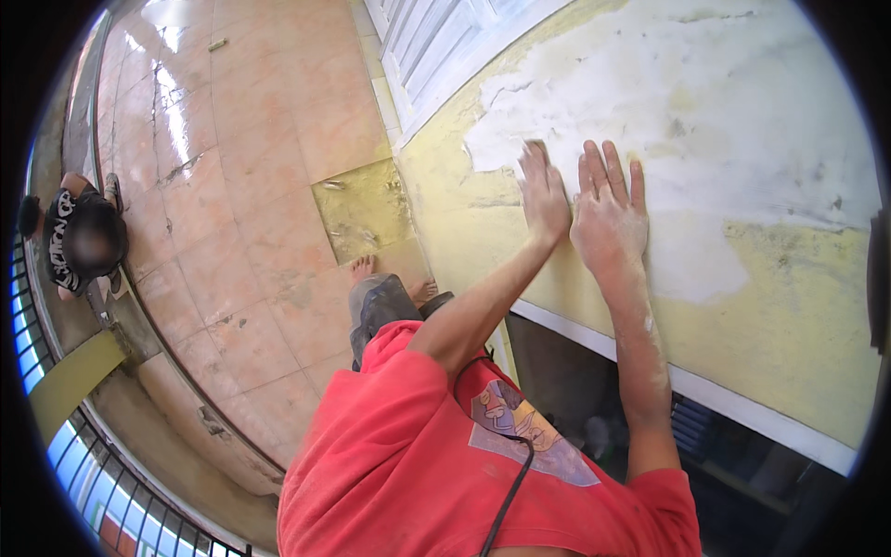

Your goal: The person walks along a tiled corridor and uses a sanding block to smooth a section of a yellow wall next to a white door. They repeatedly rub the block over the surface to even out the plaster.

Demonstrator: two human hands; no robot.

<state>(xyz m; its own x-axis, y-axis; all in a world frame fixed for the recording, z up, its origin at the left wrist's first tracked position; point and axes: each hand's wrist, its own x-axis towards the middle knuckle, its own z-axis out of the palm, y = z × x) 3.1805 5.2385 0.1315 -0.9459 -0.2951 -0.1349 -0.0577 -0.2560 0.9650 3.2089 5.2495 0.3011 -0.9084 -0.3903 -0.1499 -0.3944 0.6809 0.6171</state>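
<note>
Both of my hands are up at a yellow wall (pixel 789 320) with broad, rough white patches of plaster or putty (pixel 594 88). My left hand (pixel 546 193) lies against the wall at the lower left edge of the white patch, fingers stretched out and a little smeared by motion. A small dark edge shows at its fingertips; what it is I cannot make out. Close beside it on the right, my right hand (pixel 610 209) rests flat on the white area, its fingers straight and slightly apart. Pale dust coats that hand and forearm.
Below the wall runs a white ledge (pixel 742 418) over a dark opening. White panelled shutters (pixel 445 46) adjoin the wall at the top. Pinkish floor tiles (pixel 251 176) spread leftward, around a bare yellowish square (pixel 364 209). Another person (pixel 83 232) in black is by the railing (pixel 111 492) at far left.
</note>
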